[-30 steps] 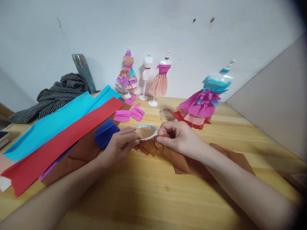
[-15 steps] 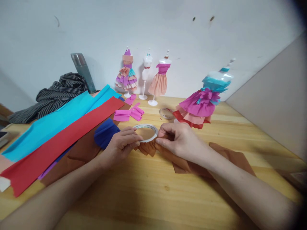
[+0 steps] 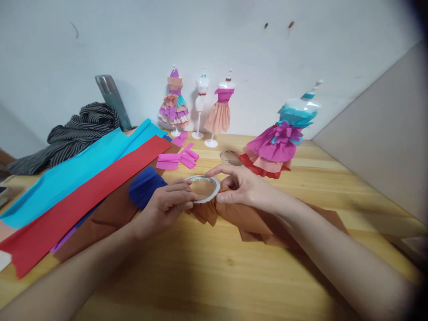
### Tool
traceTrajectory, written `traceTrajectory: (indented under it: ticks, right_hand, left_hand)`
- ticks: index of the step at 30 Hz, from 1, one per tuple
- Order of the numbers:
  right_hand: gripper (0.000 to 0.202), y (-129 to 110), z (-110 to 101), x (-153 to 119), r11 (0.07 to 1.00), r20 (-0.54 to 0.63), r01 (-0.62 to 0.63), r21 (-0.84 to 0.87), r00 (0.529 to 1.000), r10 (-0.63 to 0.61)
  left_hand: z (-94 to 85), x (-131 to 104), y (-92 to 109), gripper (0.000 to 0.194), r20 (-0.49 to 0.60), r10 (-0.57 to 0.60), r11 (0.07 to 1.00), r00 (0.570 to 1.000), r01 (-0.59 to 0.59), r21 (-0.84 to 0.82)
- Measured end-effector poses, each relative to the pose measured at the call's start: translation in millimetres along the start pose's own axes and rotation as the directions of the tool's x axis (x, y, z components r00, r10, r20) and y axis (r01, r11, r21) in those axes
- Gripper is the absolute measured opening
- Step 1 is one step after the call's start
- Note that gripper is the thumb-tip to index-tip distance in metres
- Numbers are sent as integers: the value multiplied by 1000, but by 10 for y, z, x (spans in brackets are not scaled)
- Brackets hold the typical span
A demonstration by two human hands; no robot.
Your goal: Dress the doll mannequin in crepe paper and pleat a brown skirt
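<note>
Between my hands a roll of white tape (image 3: 214, 195) is held above the table, with gathered brown crepe paper (image 3: 247, 216) along its near underside. My left hand (image 3: 169, 200) is closed on the left side of the roll, thumb below and fingers over the rim. My right hand (image 3: 242, 185) pinches the brown paper at the roll's right edge, its index finger stretched over the far rim. From there the loose length of brown paper trails to the right under my forearm. Part of the pleats is hidden by my fingers.
Crepe paper sheets lie left: turquoise (image 3: 73, 174), red (image 3: 100, 191) and crumpled blue (image 3: 145, 185). Pink pieces (image 3: 168, 161) and another tape roll (image 3: 230, 157) lie ahead. Behind stand small dressed mannequins (image 3: 219, 113), a larger one (image 3: 277, 142) right, and a flask (image 3: 115, 102).
My right index finger has lifted and stretched across the roll's far rim. The roll is tilted slightly more toward me, and the view has shifted a little.
</note>
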State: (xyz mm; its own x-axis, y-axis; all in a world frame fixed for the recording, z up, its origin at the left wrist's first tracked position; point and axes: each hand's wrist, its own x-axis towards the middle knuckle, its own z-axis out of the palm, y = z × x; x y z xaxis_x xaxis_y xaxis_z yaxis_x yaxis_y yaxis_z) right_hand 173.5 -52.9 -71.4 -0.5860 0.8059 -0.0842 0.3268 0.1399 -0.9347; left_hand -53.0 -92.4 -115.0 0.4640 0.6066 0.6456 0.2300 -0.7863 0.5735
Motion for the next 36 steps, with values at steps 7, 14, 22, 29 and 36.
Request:
traceTrajectory:
  ticks: [7,14,22,29,36]
  right_hand:
    - [23,10,-29,9,989,135,-70,130,989,53]
    - [23,20,71,6,994,89,-70,85,994,62]
    - [23,76,257,18,998,86,-51,29,995,48]
    - [22,147,257,62,995,110,-72,72,992,63]
    - [27,165,224,84,991,84,-89,101,993,80]
  left_hand:
    - [38,-88,-74,33,142,-306,881,941,336,-334]
    - [45,-146,-156,61,134,-411,777,902,423,-465]
    - [78,-10,142,51,164,-595,747,787,616,-250]
    - [107,-23,127,44,212,-587,740,781,624,-251]
    - [13,-53,-101,72,131,-524,716,841,519,-466]
